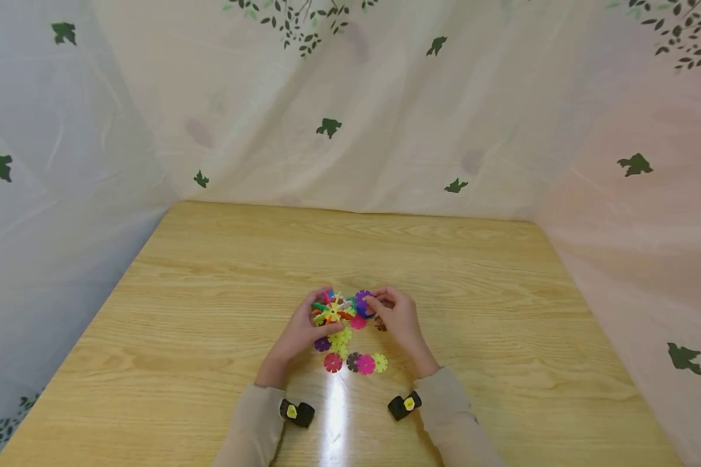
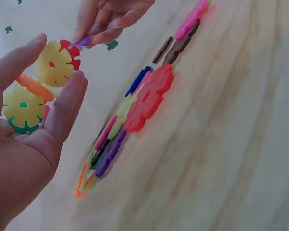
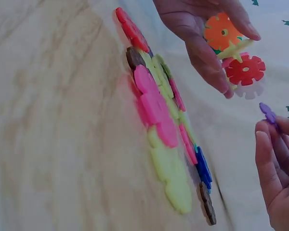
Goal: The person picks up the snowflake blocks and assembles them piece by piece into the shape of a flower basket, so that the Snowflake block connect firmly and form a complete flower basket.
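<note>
My left hand (image 1: 298, 332) holds a cluster of interlocked snowflake discs (image 1: 334, 312) between thumb and fingers; yellow, orange, red and green ones show. To its right, my right hand (image 1: 402, 318) pinches a single purple snowflake disc (image 1: 362, 299) by the edge. In the right wrist view that purple disc (image 3: 267, 112) stands apart from the cluster (image 3: 245, 70), with a small gap between. Loose discs lie flat on the table below both hands, among them a red disc (image 1: 333, 362), a pink disc (image 1: 366, 364) and a yellow disc (image 1: 340, 337). The hands partly cover others.
The wooden table (image 1: 181, 311) stretches out on all sides of the discs. Behind it hangs a pale curtain (image 1: 385, 162) with green leaf prints, which also runs along both sides. A black strap with a camera sits on each wrist.
</note>
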Motion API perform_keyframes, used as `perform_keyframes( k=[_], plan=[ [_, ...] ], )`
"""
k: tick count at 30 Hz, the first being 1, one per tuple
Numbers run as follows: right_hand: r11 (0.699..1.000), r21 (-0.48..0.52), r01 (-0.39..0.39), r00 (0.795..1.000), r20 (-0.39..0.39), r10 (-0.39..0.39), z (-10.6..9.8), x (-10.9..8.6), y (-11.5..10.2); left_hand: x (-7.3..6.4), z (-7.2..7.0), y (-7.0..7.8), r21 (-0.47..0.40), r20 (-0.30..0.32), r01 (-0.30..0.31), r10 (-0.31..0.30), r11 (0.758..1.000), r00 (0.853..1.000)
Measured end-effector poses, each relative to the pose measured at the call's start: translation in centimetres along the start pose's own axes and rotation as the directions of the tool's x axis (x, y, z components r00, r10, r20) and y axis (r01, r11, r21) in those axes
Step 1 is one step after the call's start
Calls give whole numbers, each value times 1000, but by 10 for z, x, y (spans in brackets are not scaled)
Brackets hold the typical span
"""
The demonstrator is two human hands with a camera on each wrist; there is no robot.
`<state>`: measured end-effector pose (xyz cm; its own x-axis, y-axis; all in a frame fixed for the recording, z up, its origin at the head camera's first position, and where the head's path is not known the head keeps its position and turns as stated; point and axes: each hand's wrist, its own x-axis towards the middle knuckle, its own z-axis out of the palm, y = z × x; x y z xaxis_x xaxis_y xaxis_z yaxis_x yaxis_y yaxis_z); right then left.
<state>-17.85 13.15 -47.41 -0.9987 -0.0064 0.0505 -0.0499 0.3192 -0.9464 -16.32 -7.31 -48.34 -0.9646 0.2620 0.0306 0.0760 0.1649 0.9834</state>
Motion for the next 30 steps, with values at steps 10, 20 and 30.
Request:
perform_keyframes(
  k=[10, 20, 30],
  plan=[
    [991, 33, 130, 991, 7, -131, 0, -4, 0, 0, 9, 0, -40, 9, 55, -55, 998, 998],
    [982, 1, 191, 979, 75, -190, -2, -8, 3, -3, 12, -1, 24, 68, -41, 39, 999, 997],
    [986, 11, 168, 977, 130, -168, -1, -11, 9, -7, 10, -2, 37, 99, -43, 39, 998, 994]
  ],
)
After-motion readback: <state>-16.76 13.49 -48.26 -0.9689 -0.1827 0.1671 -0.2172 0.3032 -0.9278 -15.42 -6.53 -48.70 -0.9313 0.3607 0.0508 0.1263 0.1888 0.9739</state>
